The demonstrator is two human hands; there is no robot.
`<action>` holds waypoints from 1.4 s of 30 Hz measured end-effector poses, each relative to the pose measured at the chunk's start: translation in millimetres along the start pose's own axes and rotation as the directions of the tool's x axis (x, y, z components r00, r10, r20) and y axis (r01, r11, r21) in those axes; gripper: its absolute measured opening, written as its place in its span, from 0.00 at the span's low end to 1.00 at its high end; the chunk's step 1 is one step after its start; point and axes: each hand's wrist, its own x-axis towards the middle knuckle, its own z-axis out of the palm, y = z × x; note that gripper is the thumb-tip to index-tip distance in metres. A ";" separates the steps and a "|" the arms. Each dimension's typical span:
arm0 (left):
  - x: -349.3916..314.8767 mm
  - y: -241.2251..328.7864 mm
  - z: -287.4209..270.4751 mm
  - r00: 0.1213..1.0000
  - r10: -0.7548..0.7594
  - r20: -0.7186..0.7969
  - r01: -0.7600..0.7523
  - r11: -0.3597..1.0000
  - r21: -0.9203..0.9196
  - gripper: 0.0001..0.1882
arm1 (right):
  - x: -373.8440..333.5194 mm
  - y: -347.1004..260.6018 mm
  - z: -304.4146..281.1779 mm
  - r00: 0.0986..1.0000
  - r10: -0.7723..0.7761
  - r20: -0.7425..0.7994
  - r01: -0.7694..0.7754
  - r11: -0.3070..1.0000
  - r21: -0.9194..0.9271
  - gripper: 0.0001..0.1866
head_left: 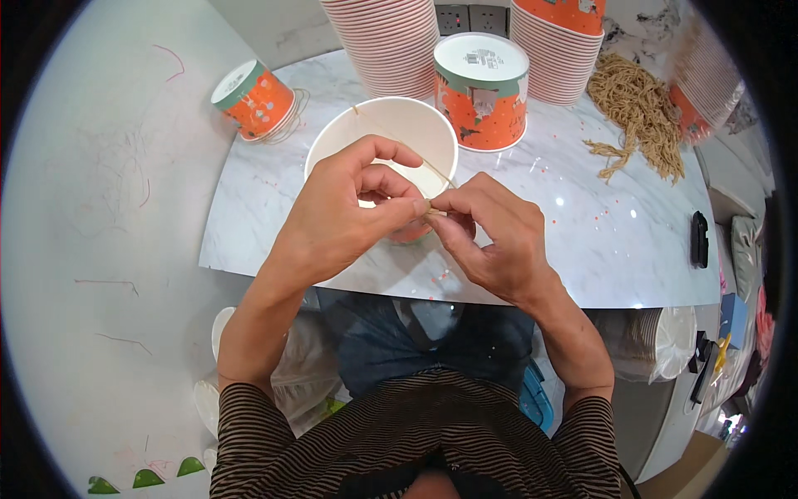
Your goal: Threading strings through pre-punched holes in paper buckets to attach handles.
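Note:
A large paper bucket (pixel 332 143) with a white inside stands mouth up in front of me, partly hidden by my hands. A thin tan cord (pixel 438 171) runs from its far rim across the opening to my fingers. My left hand (pixel 345 204) pinches the cord between thumb and fingertip over the near rim. Against it, fingertips almost touching, my right hand (pixel 497 233) pinches the cord too. Whether the cord is knotted there is too small to tell.
Behind stand an upturned orange bucket (pixel 480 104) and tall stacks of nested buckets (pixel 384 50). A smaller orange bucket (pixel 259 104) with cord round its rim sits at the far left. A heap of tan cords (pixel 636 116) lies right, beyond a black object (pixel 700 239) near the table's edge.

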 end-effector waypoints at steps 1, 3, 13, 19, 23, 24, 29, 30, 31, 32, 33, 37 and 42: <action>0.2 1.3 0.6 1.000 -0.002 -0.002 0.002 1.000 0.001 0.21 | 0.2 0.3 0.0 1.000 0.000 0.001 0.000 1.000 0.002 0.11; 0.8 3.2 2.2 1.000 -0.020 0.001 0.020 0.999 -0.041 0.21 | 0.1 0.5 -0.7 0.995 -0.093 -0.036 0.089 0.990 -0.114 0.11; -6.8 -3.4 6.7 0.971 0.237 0.001 -0.230 0.943 0.241 0.24 | -3.8 6.9 0.9 0.997 0.048 -0.061 -0.046 0.998 0.040 0.07; -7.6 -7.3 5.4 0.971 0.227 -0.075 -0.197 0.939 0.281 0.21 | -3.8 10.9 -0.5 0.996 0.052 -0.075 -0.044 0.994 0.099 0.07; -7.6 -17.1 -0.5 0.960 0.273 -0.063 -0.245 0.927 0.283 0.19 | -3.1 11.5 -6.1 0.998 0.058 -0.028 -0.057 0.998 0.034 0.07; -7.7 -18.2 -1.5 0.958 0.281 -0.063 -0.254 0.926 0.280 0.18 | -3.3 11.8 -7.6 0.998 0.068 -0.003 -0.068 0.998 0.003 0.07; -6.8 -20.5 -2.9 0.955 0.295 -0.030 -0.272 0.911 0.310 0.16 | -2.9 17.1 -9.1 1.000 0.007 -0.025 -0.009 0.997 -0.074 0.05; -7.2 -19.9 -3.1 0.954 0.300 -0.022 -0.275 0.898 0.342 0.15 | -2.2 15.2 -9.4 0.999 0.041 -0.030 -0.044 0.996 -0.076 0.04; -7.0 -20.5 -3.5 0.953 0.302 -0.023 -0.276 0.898 0.344 0.15 | -2.1 13.2 -10.6 0.999 0.039 -0.031 -0.041 0.996 -0.076 0.04; -5.2 -22.5 -4.6 0.953 0.302 -0.023 -0.278 0.903 0.329 0.16 | -1.3 11.7 -11.8 0.986 0.169 -0.012 -0.168 0.985 0.033 0.03; -3.8 -23.1 -5.6 0.953 0.303 -0.025 -0.280 0.907 0.313 0.16 | -0.3 10.6 -12.6 0.956 0.291 0.021 -0.291 0.947 0.138 0.03; -1.7 -18.8 6.4 0.843 0.537 0.040 -0.479 0.715 0.509 0.20 | 1.8 12.3 -16.0 0.907 0.411 0.087 -0.407 0.808 0.427 0.02; 8.8 -23.2 23.7 0.744 0.667 0.035 -0.491 0.511 0.705 0.21 | -2.8 15.7 -22.1 0.902 0.420 0.100 -0.418 0.792 0.446 0.04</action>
